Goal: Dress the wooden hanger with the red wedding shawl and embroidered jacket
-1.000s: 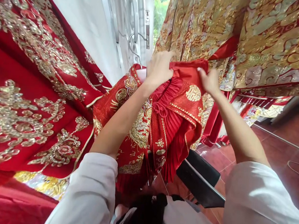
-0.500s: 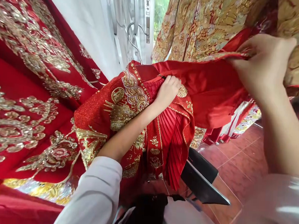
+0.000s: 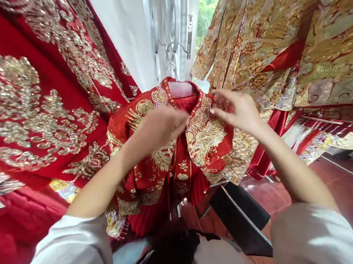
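A red jacket [image 3: 205, 137] with gold embroidery hangs from a metal hanger [image 3: 170, 58], its collar facing me and its front slightly parted. Under it shows a red pleated garment [image 3: 197, 188]. My left hand [image 3: 165, 125] is over the jacket's left chest near the front edge, blurred by motion, so its grip is unclear. At the right shoulder, my right hand [image 3: 239, 109] has thumb and fingers apart, the fingertips close against the fabric. Whether they touch it is hard to tell.
Red garments with beaded gold patterns [image 3: 43, 121] hang close on the left. Gold brocade garments [image 3: 258, 45] hang at the right. Behind the hanger stands a white door frame with a metal lock plate [image 3: 189, 37]. A black angular object [image 3: 240, 210] is low on the tiled floor [image 3: 279, 196].
My right hand has let go of the stretched-out red front panel and come inward; the panel now lies over the shoulder. My left hand has drawn back from the inside of the collar.
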`<state>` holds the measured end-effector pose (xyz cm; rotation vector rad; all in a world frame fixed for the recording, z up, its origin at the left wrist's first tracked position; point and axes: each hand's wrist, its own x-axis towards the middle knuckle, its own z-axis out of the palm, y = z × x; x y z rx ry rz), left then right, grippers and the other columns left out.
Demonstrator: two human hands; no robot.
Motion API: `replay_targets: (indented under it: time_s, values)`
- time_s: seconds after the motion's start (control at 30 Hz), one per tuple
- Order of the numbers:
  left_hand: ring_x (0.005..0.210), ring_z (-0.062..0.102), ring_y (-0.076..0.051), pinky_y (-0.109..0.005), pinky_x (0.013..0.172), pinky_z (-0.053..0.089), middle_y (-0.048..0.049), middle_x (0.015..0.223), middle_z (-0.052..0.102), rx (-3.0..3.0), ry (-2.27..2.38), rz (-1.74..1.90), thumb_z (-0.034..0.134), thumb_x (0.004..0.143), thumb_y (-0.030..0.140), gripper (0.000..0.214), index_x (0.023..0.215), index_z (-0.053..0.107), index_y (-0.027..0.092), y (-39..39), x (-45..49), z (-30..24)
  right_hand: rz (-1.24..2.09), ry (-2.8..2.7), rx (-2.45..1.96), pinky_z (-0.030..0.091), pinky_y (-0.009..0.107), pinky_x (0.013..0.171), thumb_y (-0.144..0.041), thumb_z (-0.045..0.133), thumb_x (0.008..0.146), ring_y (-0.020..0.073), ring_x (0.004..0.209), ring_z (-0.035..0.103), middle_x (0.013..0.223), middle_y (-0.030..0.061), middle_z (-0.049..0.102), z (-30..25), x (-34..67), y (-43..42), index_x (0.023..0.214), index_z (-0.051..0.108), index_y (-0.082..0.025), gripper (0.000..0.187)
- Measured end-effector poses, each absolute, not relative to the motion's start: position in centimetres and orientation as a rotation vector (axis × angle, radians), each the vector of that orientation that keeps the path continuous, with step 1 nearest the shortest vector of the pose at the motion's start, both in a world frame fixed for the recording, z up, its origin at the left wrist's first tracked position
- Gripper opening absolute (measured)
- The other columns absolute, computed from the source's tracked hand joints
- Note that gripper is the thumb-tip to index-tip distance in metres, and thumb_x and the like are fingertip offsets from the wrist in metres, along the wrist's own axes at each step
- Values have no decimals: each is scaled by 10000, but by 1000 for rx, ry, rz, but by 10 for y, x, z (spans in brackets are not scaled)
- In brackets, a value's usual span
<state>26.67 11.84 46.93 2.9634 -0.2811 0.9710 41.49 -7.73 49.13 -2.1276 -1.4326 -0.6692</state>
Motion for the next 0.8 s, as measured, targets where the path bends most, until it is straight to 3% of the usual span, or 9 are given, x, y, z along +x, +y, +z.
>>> replay_targets:
  time_s: [0.07,0.17,0.3,0.4,0.47,0.53,0.63,0.7,0.8]
  values:
    - [851,603,-213,-373,832,443,-63,867,669,2830,93,1311,457,892,351,261,893,643,169,131,274,495,-642,-1575,-2002,470,412,862,-535,567,794,261,1010,597,1103,94,656,502,448,-55,1252,555,-184,577]
    - [860,572,-237,-356,800,420,-78,792,631,2792,440,1203,518,860,389,256,814,604,152,154,296,510,-489,-1666,-1942,466,393,853,-620,449,839,241,956,589,966,45,673,500,476,-24,1092,616,-187,528]
    - [633,441,-132,-277,685,383,-2,586,470,2675,483,1169,457,906,326,371,563,434,187,178,308,506,-430,-1538,-1874,480,353,788,-677,383,846,215,819,587,722,15,611,501,477,-5,808,621,-184,549]
    - [577,304,-96,-245,661,377,32,532,326,2542,420,1253,457,921,337,468,503,304,194,189,302,504,-280,-1478,-1794,496,334,769,-650,449,834,203,803,599,715,14,619,513,471,-6,757,622,-195,493]
    - [590,299,-94,-242,698,403,40,529,335,2521,336,1123,464,922,369,469,505,345,190,198,296,504,-61,-1480,-1765,510,340,781,-606,529,813,194,805,618,767,15,655,519,475,-15,796,648,-191,432]
    - [621,380,-96,-263,757,434,43,557,448,2535,275,840,503,897,417,415,562,473,174,209,288,504,232,-1490,-1784,525,346,794,-545,641,752,190,820,639,837,28,686,519,486,-33,880,673,-176,392]
    - [720,553,-132,-326,812,471,-11,741,648,2437,325,363,530,859,472,375,797,626,115,231,276,500,562,-1415,-1827,546,337,781,-476,764,621,197,847,659,912,60,707,501,507,-69,999,675,-163,499]
    - [772,614,-153,-346,817,487,-57,842,690,2290,353,213,529,846,453,402,967,628,81,245,270,494,532,-1305,-1795,553,337,761,-491,758,606,195,837,663,935,71,708,482,514,-89,1051,661,-172,556]
    - [823,642,-174,-349,811,498,-93,888,702,2121,293,165,595,766,419,491,1110,581,69,261,270,480,225,-1134,-1818,548,375,774,-522,679,684,215,852,659,961,84,698,458,505,-103,1046,653,-181,498]
